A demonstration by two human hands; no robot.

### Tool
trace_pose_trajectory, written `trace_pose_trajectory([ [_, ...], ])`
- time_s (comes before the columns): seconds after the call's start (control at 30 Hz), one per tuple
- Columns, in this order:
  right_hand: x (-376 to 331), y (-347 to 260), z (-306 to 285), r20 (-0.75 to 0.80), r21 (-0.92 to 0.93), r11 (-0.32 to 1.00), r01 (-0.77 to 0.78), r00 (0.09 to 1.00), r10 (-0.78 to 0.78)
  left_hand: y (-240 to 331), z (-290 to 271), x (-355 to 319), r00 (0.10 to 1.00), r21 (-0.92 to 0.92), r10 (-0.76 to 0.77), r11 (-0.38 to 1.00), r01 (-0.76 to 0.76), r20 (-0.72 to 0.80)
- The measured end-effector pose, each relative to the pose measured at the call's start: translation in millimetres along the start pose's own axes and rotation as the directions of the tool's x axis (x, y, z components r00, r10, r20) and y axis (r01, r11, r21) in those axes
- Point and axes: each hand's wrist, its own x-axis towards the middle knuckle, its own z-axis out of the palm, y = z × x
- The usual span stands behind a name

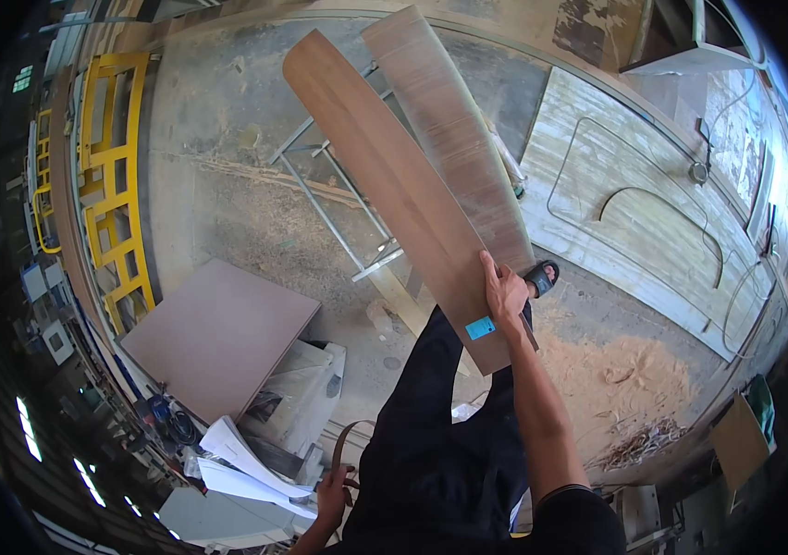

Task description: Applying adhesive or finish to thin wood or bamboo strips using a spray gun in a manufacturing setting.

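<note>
A long brown wood-grain board [385, 176] with a rounded far end slants toward me, a small blue label [480, 327] stuck near its close end. My right hand [507, 294] is closed on the right edge of this board, close to the label. Down by my left leg, my left hand [331, 495] has its fingers curled around a thin brown strip [342, 444] that bends upward. Beside the board, to its right and partly covered by it, lies a second, paler long board [454, 120] with a rounded edge.
A metal trestle [313, 208] stands beneath the boards. At left are a square brown panel [223, 333], white sheets [251, 472] and a yellow metal frame [126, 176]. A large pale panel [634, 199] with curved lines and a sawdust heap [630, 370] lie at right.
</note>
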Motion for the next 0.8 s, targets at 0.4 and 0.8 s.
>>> trace_pose_trajectory([
  [0.4, 48.3, 28.5, -12.8, -0.03, 0.082, 0.994, -0.074, 0.997, 0.077, 10.7, 11.1, -6.2, 1.0, 0.028, -0.007, 1.0, 0.007, -0.012],
  [0.8, 45.2, 42.7, -19.1, -0.023, 0.244, 0.968, -0.061, 0.997, 0.068, 10.6, 16.2, -14.5, 1.0, 0.222, 0.026, 0.975, -0.022, -0.014],
])
